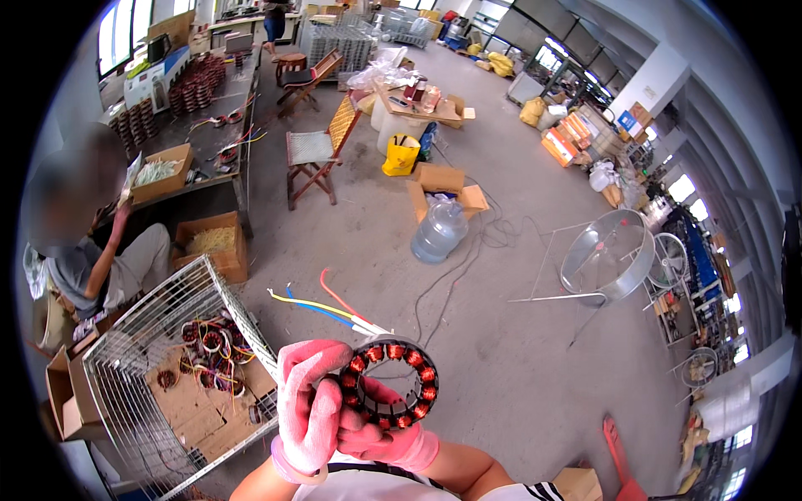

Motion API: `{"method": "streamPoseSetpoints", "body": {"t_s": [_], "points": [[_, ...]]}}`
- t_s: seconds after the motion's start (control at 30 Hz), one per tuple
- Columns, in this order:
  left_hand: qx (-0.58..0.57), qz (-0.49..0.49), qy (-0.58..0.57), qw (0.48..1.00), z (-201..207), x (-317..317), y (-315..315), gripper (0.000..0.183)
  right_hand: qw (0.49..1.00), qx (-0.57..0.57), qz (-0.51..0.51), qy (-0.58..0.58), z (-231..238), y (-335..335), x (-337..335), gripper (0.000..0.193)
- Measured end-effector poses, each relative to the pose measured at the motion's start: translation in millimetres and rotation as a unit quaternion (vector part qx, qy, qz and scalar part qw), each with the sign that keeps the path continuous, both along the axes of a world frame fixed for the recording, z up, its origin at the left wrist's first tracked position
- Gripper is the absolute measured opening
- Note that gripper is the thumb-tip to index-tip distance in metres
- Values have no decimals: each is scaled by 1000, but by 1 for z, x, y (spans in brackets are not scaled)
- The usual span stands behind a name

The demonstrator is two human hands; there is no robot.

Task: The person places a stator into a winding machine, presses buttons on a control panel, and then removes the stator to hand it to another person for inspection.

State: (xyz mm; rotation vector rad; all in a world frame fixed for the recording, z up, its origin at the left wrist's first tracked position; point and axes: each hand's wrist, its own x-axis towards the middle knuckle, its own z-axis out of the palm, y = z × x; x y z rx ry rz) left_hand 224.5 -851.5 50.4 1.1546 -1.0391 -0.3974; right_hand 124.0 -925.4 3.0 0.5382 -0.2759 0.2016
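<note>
A ring-shaped motor stator (428, 392) with copper windings and a dark core is held up in front of me, its open centre facing me. My left hand (307, 405), in a pink glove, has its fingers curled at the ring's left side. My right hand (391, 444), also gloved in pink, grips the ring from below, and a pink fingertip shows through the hole. Red, yellow and blue lead wires (338, 313) in white sleeving stick out from the stator's top toward the upper left. Parts of both hands overlap, so some fingers are hidden.
A wire-mesh cart (138, 334) on the left holds several stators (213, 338) on cardboard. Beyond it a person (100, 242) sits at a dark workbench (209, 192). A water jug (439, 232), folding chair (311, 150), cables and a metal drum (614, 255) stand on the floor.
</note>
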Motion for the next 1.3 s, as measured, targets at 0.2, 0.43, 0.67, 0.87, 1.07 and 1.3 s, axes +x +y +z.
{"method": "streamPoseSetpoints", "body": {"t_s": [0.2,0.43,0.67,0.87,1.07,1.3], "points": [[1,-46,-16,999,15,21,-43,32,986,-124,-111,13,21,-36,13,37],[-33,-67,-40,996,13,16,-128,32,995,-54,-77,-40,16,-119,9,33],[-38,-24,-81,996,10,-2,-258,35,889,377,217,142,9,-262,-14,21],[-30,-37,-19,999,24,-31,-367,39,985,141,82,-64,-3,-357,-23,23],[5,-21,-70,997,31,-33,-431,35,957,236,143,91,18,-430,-36,31],[8,88,75,993,-9,13,-437,37,959,-257,-106,61,18,-496,9,40]]}}
